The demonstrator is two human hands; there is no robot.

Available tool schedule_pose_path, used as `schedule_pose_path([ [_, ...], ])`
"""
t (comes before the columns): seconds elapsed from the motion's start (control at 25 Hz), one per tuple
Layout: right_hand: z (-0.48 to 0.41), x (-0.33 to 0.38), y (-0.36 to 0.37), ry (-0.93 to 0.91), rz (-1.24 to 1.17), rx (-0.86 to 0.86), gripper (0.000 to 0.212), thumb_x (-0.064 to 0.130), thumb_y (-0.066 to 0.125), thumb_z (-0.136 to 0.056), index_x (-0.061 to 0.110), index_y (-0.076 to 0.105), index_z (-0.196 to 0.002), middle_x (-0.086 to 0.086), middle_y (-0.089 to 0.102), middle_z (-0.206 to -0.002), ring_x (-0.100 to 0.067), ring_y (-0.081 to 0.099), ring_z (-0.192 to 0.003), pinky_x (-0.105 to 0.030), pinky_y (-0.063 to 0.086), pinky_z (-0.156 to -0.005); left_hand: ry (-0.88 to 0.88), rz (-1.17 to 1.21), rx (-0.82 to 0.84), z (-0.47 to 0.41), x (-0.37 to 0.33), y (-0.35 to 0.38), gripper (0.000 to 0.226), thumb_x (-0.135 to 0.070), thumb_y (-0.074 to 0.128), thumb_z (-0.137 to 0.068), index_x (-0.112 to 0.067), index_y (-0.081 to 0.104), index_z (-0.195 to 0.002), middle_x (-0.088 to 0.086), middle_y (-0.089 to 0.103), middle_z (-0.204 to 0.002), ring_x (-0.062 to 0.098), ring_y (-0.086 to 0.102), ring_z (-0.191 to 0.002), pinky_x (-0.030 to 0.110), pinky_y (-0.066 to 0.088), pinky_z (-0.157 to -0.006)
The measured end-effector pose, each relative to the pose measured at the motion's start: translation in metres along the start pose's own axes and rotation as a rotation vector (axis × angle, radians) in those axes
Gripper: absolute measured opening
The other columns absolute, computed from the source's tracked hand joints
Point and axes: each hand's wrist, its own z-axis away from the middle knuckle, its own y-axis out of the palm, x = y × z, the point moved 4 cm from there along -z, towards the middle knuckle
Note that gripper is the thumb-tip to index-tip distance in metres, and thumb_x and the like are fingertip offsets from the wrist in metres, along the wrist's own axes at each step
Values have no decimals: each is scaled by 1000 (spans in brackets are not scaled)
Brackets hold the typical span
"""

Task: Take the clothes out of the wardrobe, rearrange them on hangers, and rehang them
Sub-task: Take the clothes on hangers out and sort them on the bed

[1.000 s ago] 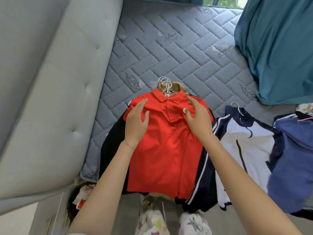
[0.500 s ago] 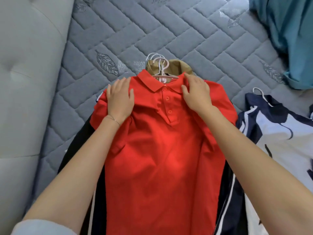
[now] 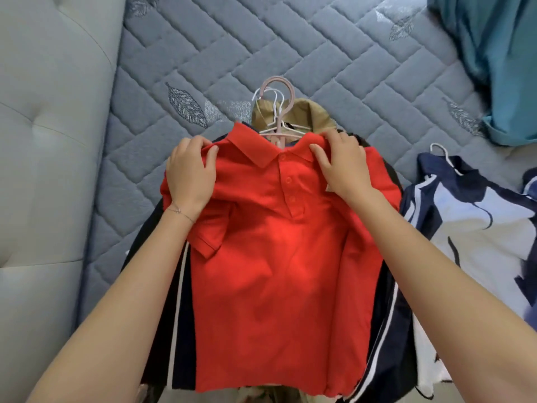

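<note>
polo shirt (image 3: 276, 257) on clothes pile (image 3: 183, 330) | hanger (image 3: 279, 131) in its collar | all on mattress (image 3: 203, 53) | headboard (image 3: 43, 141) left | other garment (image 3: 470, 228) right

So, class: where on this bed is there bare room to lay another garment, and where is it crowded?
Bare mattress lies beyond the hanger hooks, between the padded panel and the teal cloth. A narrow strip runs along the panel, left of the pile. Crowded: the red polo shirt pile and the navy-white top beside it.

Red polo shirt (image 3: 276, 257) lies flat, front up, on a pink hanger (image 3: 276, 112) — atop stacked garments.
</note>
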Motion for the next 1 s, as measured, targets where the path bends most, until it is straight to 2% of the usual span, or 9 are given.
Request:
schedule_pose_path([
  [0.08, 15, 17, -33, -52, -100, 14, 32, 41, 46, -97, 12, 56, -106, -14, 62, -104, -35, 56, -99, -41, 39, -79, 6, 73, -7, 10, -9, -37, 22, -30, 52, -94, -11, 64, -98, 13, 62, -99, 35, 57, -99, 46, 43, -88],
  [0.16, 36, 35, -72, -53, -189, -14, 27, 40, 47, -97, 14, 55, -101, -9, 62, -101, -28, 56, -95, -34, 35, -73, 25, 133, 1, 18, -21, -76, 24, -31, 50, -93, -12, 64, -98, 11, 62, -98, 33, 58, -98, 47, 45, -88],
  [0.28, 74, 66, -138, -19, -251, -67, 24, 36, 48, -97, 15, 57, -104, -4, 62, -103, -21, 56, -96, -26, 30, -71, 68, 184, -5, 33, -48, -139, 26, -31, 49, -93, -11, 65, -99, 11, 62, -97, 31, 58, -96, 49, 47, -87],
  [0.48, 146, 107, -232, -1, -283, -103, 26, 31, 48, -93, 15, 57, -112, -5, 63, -107, -25, 59, -99, -35, 41, -80, 144, 170, -35, 70, -92, -240, 25, -29, 51, -95, -9, 65, -98, 12, 63, -96, 30, 58, -94, 44, 46, -85],
  [0.56, 174, 114, -264, 6, -319, -113, 27, 29, 50, -93, 16, 58, -115, -3, 64, -109, -22, 59, -101, -30, 40, -81, 167, 156, -43, 87, -111, -273, 24, -28, 51, -95, -9, 65, -98, 11, 63, -96, 29, 57, -95, 43, 45, -85],
  [0.68, 209, 113, -314, 22, -358, -155, 27, 27, 52, -94, 18, 59, -118, 1, 64, -114, -18, 58, -105, -23, 36, -81, 198, 150, -60, 112, -149, -312, 24, -29, 51, -95, -10, 65, -98, 10, 63, -98, 28, 57, -96, 43, 45, -86],
  [0.84, 239, 87, -371, 54, -358, -214, 25, 29, 53, -94, 20, 61, -116, 2, 65, -114, -20, 59, -107, -32, 42, -84, 212, 138, -85, 142, -210, -336, 23, -30, 52, -95, -13, 66, -100, 8, 63, -101, 26, 58, -100, 44, 46, -89],
  [1.0, 264, 32, -421, 83, -315, -270, 26, 34, 53, -93, 25, 63, -115, 7, 66, -115, -17, 58, -108, -31, 41, -83, 221, 162, -115, 181, -279, -333, 20, -27, 54, -97, -11, 67, -101, 7, 63, -101, 23, 57, -100, 41, 45, -90],
])
